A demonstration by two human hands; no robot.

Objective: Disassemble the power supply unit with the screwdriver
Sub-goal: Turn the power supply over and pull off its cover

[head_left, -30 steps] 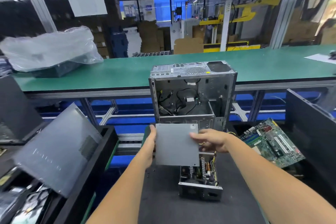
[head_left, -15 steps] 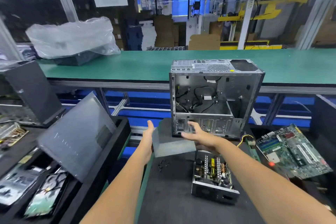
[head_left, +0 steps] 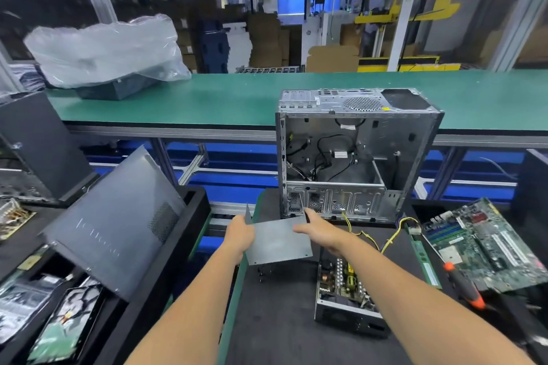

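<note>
Both hands hold the grey metal cover (head_left: 278,241) of the power supply unit above the dark mat (head_left: 278,320) — the left hand (head_left: 240,235) grips its left edge with fingers curled round it, the right hand (head_left: 315,232) grips the upper right corner. The cover is lifted clear of the opened power supply unit (head_left: 345,295), which sits on the mat below and to the right with its circuit board, coils and yellow wires exposed. Behind the cover stands an empty computer case (head_left: 355,154), open side facing the person. A few small dark screws (head_left: 262,274) lie on the mat just under the cover. The screwdriver (head_left: 464,286), with an orange and black handle, rests at the right against a motherboard (head_left: 486,246) — neither hand touches it. A grey side panel (head_left: 115,216) leans in a black bin (head_left: 189,246) on the left
</note>
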